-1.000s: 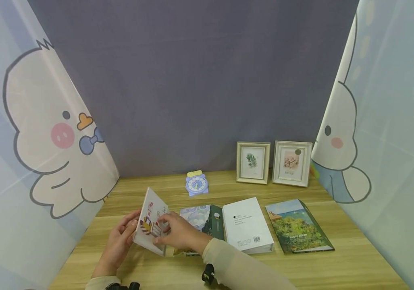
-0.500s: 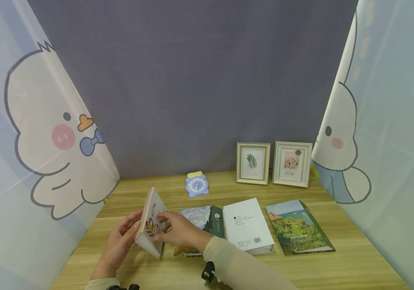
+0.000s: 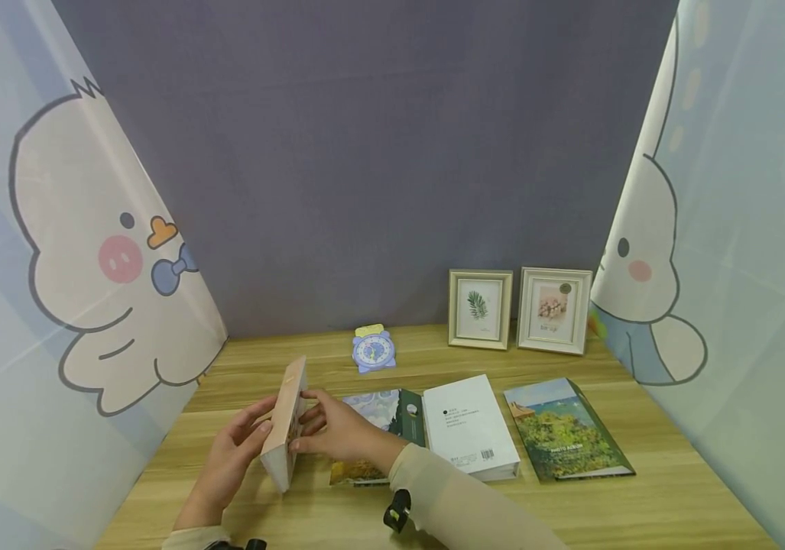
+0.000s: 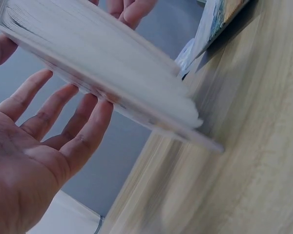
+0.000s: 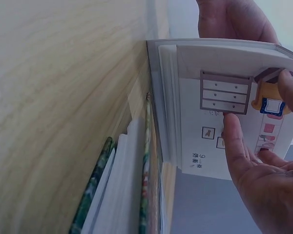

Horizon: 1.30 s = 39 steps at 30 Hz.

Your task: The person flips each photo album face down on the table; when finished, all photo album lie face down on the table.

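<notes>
A thick white-paged photo album with a pale pink spine (image 3: 285,416) stands upright between my two hands at the left of the table. My left hand (image 3: 223,462) grips its left side, the thumb at the spine and the fingers along the cover. In the left wrist view, several of these fingertips touch the underside of the cover beside the pages (image 4: 102,68). My right hand (image 3: 347,435) rests fingertips and thumb on the other cover (image 5: 193,122), which carries a cartoon chest of drawers and an orange chair. Part of that cover is hidden by my fingers.
Right of my hands lie a purple-and-green album (image 3: 371,409), partly behind the right hand, a white album (image 3: 471,428) with a barcode, and a landscape photo album (image 3: 567,431). A blue clock-shaped item (image 3: 374,350) and two picture frames (image 3: 480,344) (image 3: 553,344) stand behind.
The album has turned in my hands, so its spine now faces the head view and the printed cover is mostly turned away. My right hand has shifted slightly left with it.
</notes>
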Tool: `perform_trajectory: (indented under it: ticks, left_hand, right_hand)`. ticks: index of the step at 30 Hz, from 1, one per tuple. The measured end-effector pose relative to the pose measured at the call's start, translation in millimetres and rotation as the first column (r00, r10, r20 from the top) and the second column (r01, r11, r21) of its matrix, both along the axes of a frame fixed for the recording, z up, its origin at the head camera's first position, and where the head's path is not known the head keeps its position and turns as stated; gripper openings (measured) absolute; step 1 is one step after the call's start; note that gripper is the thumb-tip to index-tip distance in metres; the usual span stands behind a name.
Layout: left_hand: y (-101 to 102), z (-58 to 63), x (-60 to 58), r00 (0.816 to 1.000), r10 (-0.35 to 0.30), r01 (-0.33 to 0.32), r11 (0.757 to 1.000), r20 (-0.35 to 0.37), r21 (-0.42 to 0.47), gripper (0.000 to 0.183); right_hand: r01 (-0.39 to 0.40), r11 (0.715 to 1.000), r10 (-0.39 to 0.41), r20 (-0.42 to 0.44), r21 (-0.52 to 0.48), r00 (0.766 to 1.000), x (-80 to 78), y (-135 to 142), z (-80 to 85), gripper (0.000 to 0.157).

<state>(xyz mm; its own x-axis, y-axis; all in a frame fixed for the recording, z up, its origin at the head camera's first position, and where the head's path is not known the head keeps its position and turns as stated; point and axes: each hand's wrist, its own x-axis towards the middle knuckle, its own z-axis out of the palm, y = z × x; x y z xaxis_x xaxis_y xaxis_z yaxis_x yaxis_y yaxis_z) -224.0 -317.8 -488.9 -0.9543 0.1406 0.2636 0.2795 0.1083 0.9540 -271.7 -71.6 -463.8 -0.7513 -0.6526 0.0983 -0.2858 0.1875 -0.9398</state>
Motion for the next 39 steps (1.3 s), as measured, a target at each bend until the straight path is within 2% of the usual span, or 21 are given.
perform_trajectory:
  ticks: [6,10,15,22,31,36,39]
  left_hand:
    - [-2.5,-1.1,-2.4,0.999,-0.042,0.042,0.999,-0.022,0.005,0.045]
    - [-4.8,-2.1,-1.8,0.998,-0.057,0.057,0.998,-0.003,0.01,0.045]
    - [-7.1,-6.7,-0.9,0.996,-0.075,0.076,0.997,0.042,-0.015,0.044]
    - [-11.2,-13.2,-3.0,0.99,-0.137,0.139,0.989,0.043,-0.048,0.046]
    - [-12.1,-14.4,-3.5,0.971,-0.225,0.229,0.972,0.079,-0.052,0.053]
    - [-12.6,-15.5,-4.7,0.969,-0.23,0.237,0.968,0.085,-0.081,0.054]
    - [-12.1,-15.3,-5.2,0.972,-0.213,0.221,0.972,0.097,-0.082,0.052]
  right_hand:
    - [-0.024,0.998,0.029,0.062,-0.065,0.998,-1.5,3.0,-1.2,0.077]
    - [-0.04,0.99,0.057,0.125,-0.135,0.99,-2.8,3.8,-1.1,0.07]
    - [-0.041,0.972,0.095,0.229,-0.231,0.969,-4.8,5.5,-3.6,0.063]
    - [-0.045,0.967,0.106,0.236,-0.251,0.966,-6.4,10.0,-5.8,0.061]
    - [-0.054,0.94,0.16,0.292,-0.338,0.943,-9.9,16.7,-10.1,0.057]
    - [-0.046,0.93,0.171,0.315,-0.366,0.934,-11.5,18.5,-12.0,0.056]
    - [-0.046,0.927,0.176,0.322,-0.373,0.93,-13.0,19.1,-13.5,0.056]
